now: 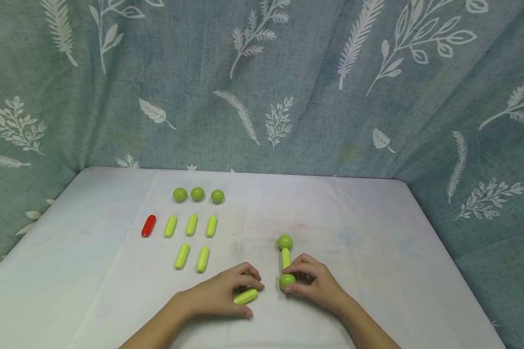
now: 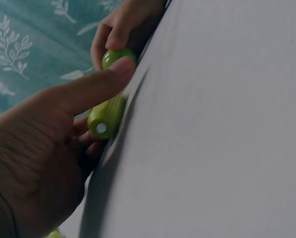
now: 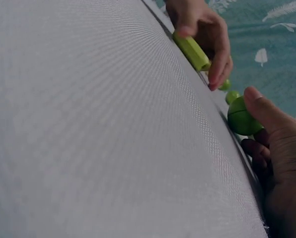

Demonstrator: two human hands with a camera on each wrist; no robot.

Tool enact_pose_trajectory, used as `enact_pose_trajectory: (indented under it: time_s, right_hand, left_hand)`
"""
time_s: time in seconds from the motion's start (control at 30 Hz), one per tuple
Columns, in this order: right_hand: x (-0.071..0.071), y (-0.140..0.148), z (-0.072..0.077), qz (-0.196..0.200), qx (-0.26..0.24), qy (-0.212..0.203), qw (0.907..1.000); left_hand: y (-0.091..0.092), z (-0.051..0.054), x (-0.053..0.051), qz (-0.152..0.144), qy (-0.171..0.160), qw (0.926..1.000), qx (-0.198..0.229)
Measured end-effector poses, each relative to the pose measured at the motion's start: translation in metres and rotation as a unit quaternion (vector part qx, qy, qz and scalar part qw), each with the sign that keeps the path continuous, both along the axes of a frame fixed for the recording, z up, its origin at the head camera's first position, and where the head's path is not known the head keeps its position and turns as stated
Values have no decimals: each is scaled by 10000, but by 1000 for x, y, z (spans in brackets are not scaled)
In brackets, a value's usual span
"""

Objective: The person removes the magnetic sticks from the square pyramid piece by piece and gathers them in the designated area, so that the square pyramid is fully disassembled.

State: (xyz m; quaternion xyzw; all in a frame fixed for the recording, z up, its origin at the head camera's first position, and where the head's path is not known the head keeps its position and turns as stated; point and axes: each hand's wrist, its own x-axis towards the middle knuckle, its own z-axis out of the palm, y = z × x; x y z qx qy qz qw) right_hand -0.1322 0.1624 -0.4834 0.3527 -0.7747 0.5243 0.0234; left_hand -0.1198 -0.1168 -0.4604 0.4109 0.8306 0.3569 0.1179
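My right hand (image 1: 314, 282) pinches a green ball (image 1: 286, 280) low on the table, thumb on its near side. That ball meets the near end of a yellow-green stick (image 1: 286, 258); a second green ball (image 1: 285, 242) sits at the far end, all in a line. My left hand (image 1: 222, 293) arches over another yellow-green stick (image 1: 246, 296), which lies slanted between thumb and fingers. The thumb tip stands apart from this stick in the head view. A round silvery spot marks the end of the stick (image 2: 107, 119) in the left wrist view.
At the table's left lie several yellow-green sticks (image 1: 191, 225) in two rows, with a red stick (image 1: 149, 226) at the row's left end. Behind them are three green balls (image 1: 197, 194). A leaf-patterned cloth (image 1: 253, 87) hangs behind the white-covered table (image 1: 375, 232).
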Motion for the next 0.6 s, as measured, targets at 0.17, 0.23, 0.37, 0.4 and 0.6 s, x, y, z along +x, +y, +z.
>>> enact_pose_trajectory:
  time_s: [0.17, 0.23, 0.37, 0.4, 0.6]
  right_hand:
    - [5, -3, 12, 26, -37, 16, 10000]
    - [8, -4, 20, 21, -50, -14, 10000]
    - [11, -5, 29, 29, -86, -17, 10000]
    - [11, -5, 30, 42, -101, -35, 9999]
    - [10, -5, 29, 68, -89, 80, 9999]
  left_hand:
    - [-15, 11, -1, -465, -571, 9965, -399]
    - [-18, 12, -2, -508, -539, 9965, -398]
    - [-21, 15, -3, -521, -517, 9965, -389]
    - [-21, 16, -3, -511, -564, 9962, -417]
    - [-27, 23, 6, -596, -749, 9936, -598]
